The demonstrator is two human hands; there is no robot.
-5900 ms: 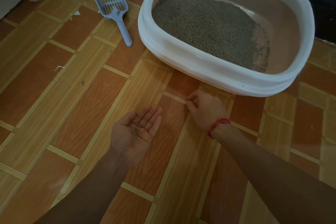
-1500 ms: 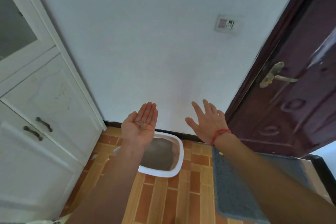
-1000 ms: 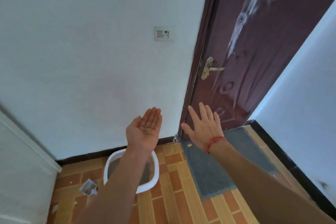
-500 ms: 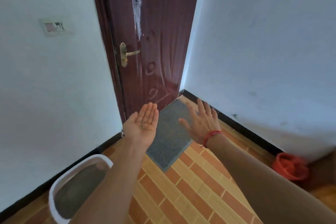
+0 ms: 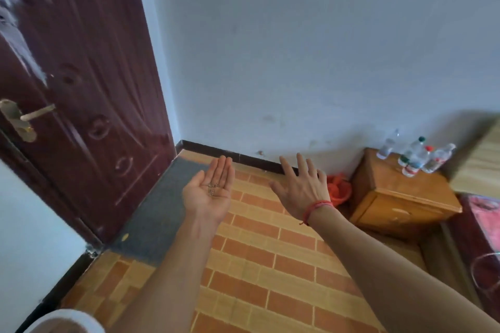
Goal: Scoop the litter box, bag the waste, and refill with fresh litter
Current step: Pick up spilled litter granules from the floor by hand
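Progress check, going only by this shot: the left hand (image 5: 208,197) was held out flat, palm up. Its grip was completely slack, fingers straight and together, with a few small grey litter granules (image 5: 213,189) sitting in the hollow of the palm. The right hand (image 5: 300,192) hovered just beside it, palm down, fingers spread, grip apart and holding nothing.

The white plastic litter box (image 5: 63,320) was only a sliver of rim in the bottom-left corner, well apart from both hands, so I couldn't tell what its fill looked like. No scoop or sack of fresh litter in sight. My guess is this was the tidy-up of stray bits, and the granules needed dumping somewhere. The crumpled orange-red plastic bag (image 5: 339,189) by the far wall looked like the likely spot, though I couldn't swear it was the waste bag. Were scooping and refilling done? No idea from here.

Room: orange-and-tan brick-pattern floor (image 5: 270,257) and a grey doormat (image 5: 159,213) in front of a dark reddish-brown door (image 5: 81,76) with a brass lever handle (image 5: 25,119). There was also a pale wall (image 5: 297,48), plus a small wooden bedside cabinet (image 5: 400,197) with several clear plastic bottles (image 5: 416,158) on top.
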